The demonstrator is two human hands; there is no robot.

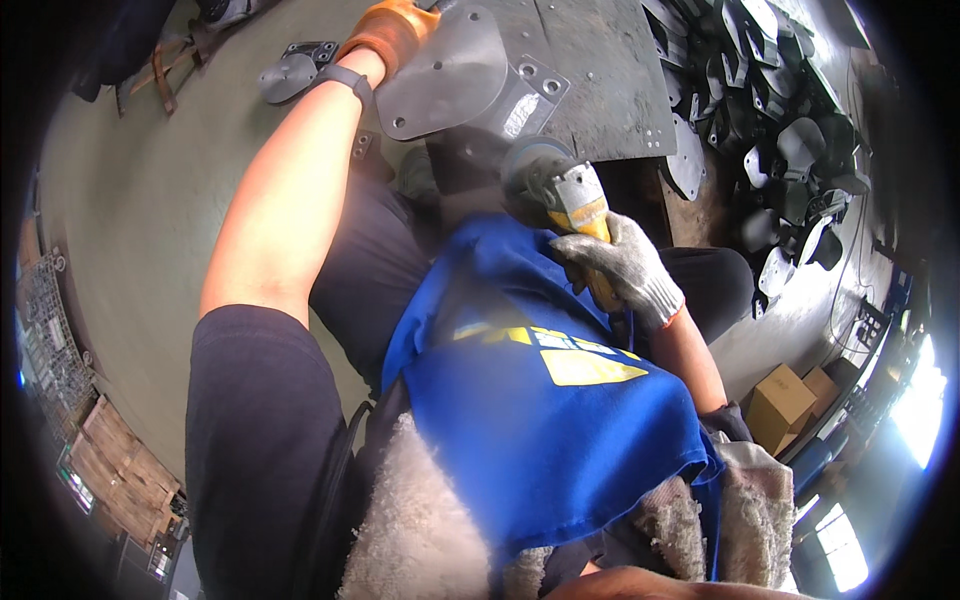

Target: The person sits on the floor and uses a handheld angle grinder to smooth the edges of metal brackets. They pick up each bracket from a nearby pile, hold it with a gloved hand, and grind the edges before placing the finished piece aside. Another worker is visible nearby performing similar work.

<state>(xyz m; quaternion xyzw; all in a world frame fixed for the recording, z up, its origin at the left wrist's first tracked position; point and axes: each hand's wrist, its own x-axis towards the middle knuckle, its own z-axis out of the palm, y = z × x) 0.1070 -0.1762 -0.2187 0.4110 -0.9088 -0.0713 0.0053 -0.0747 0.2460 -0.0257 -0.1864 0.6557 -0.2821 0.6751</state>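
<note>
Grinding stage, I'd guess: right hand [622,262] wraps the grinder [582,200] near the bench [610,90]; left hand [388,38], grip unclear, meets the grey plate [450,95] at the bench's left side. Next probably needs steady bracing.

A worker in a blue apron [540,440] grips a yellow-and-gray angle grinder [582,205] in a gray-gloved right hand [628,262], while an orange-gloved left hand [392,35] rests at the far left edge of a gray metal plate [450,75] by a dark worktable [610,90]. More metal parts [790,150] lie heaped at far right, cardboard boxes [778,408] nearer.
</note>
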